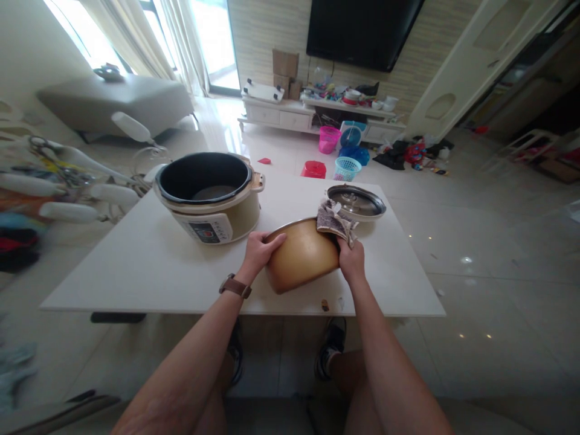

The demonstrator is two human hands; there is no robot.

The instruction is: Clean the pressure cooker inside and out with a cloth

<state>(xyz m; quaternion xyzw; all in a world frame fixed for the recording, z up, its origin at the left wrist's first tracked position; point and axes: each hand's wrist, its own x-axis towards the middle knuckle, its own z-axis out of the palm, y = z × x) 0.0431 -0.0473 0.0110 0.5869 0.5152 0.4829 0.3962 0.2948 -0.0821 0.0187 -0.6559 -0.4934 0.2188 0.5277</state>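
Observation:
A gold-coloured inner pot (301, 254) is tilted over the near part of the white table (181, 281). My left hand (260, 252) grips its left rim, thumb on the outer wall. On the right side my right hand (352, 258) is closed on a dark patterned cloth (335, 220) that drapes over the pot's rim; its fingertips are hidden behind the pot and cloth. An open pressure cooker body (212, 208), dark inside with a control panel in front, stands at the left. Behind the cloth lies the cooker's round lid (362, 205), underside up.
Small brown scraps (325, 305) lie near the table's front edge. Beyond the table, a red stool (313, 169), a light blue basket (347, 168) and a pink basket (328, 139) stand on the floor. White long-handled objects (115, 193) are at the table's left edge.

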